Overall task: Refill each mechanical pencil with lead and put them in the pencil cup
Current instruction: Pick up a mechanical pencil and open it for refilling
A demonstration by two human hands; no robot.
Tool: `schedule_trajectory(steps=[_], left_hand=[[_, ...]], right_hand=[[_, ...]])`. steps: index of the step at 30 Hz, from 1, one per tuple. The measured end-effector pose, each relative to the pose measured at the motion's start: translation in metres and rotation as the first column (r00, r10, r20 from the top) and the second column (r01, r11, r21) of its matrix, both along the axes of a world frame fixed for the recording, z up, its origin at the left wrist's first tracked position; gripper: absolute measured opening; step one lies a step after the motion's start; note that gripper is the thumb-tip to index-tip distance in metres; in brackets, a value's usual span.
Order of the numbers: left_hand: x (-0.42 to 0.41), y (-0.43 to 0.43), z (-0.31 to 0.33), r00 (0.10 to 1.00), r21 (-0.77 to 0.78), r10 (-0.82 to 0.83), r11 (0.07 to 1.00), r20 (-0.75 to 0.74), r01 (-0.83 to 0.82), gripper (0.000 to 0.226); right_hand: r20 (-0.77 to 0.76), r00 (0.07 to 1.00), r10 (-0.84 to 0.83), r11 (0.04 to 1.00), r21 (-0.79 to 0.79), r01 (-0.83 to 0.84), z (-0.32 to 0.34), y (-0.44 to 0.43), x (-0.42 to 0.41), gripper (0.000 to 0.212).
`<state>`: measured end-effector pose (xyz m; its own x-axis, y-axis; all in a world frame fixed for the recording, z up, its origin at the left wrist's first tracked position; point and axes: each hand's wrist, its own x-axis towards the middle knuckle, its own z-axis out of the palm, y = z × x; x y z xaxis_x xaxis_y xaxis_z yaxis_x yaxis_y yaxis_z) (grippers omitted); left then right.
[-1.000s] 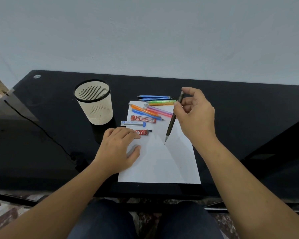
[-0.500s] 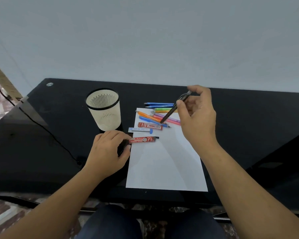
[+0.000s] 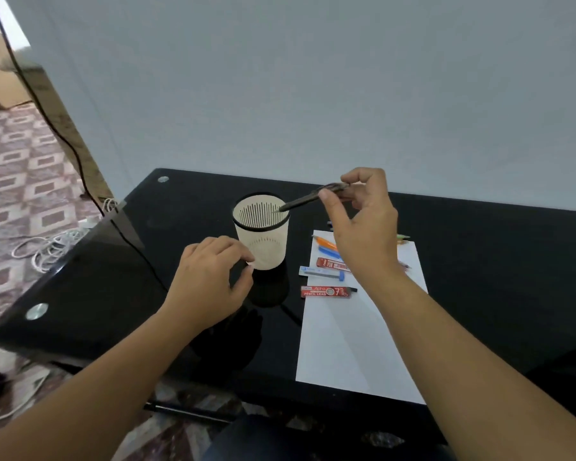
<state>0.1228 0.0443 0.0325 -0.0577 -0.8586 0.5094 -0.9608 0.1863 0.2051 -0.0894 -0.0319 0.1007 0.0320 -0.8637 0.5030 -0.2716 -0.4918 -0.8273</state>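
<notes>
Black glass desk [image 3: 479, 261], right hand [image 3: 363, 234] pinching dark pencil [image 3: 300, 202], tip over pencil cup [image 3: 263, 247], left hand [image 3: 207, 281] empty, relaxed beside it

Right grip [image 3: 359, 224] pinched, left grip [image 3: 210, 281] curled

The right hand [image 3: 363, 234] hides most of the coloured pencils [image 3: 327, 243].

Cream black-rimmed pencil cup [image 3: 267, 249], black table [image 3: 479, 261], white paper [image 3: 346, 344], red lead case [image 3: 326, 291]
</notes>
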Motion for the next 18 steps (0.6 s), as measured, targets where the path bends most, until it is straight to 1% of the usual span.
schedule_trajectory(steps=[3, 6, 11, 18], left_hand=[[0.004, -0.002, 0.0, 1.0, -0.024, 0.014, 1.0, 0.012, -0.014, 0.019], [0.008, -0.007, 0.0, 0.998, -0.042, 0.058, 0.997, 0.021, -0.057, 0.027], [0.015, -0.02, 0.004, 0.992, -0.039, 0.13, 0.991, -0.001, -0.13, 0.042], [0.023, -0.032, 0.004, 0.992, -0.028, 0.128, 0.991, 0.014, -0.127, 0.042]], right_hand=[[-0.093, 0.995, 0.027, 1.0, -0.013, -0.029, -0.005, -0.009, 0.017, 0.025], [-0.181, 0.983, 0.032, 0.999, -0.001, -0.033, -0.011, -0.018, 0.031, 0.027], [-0.221, 0.975, 0.006, 1.0, 0.021, -0.002, -0.022, -0.031, 0.043, 0.028], [-0.288, 0.958, -0.002, 1.0, 0.028, 0.011, -0.039, -0.042, 0.05, 0.024]])
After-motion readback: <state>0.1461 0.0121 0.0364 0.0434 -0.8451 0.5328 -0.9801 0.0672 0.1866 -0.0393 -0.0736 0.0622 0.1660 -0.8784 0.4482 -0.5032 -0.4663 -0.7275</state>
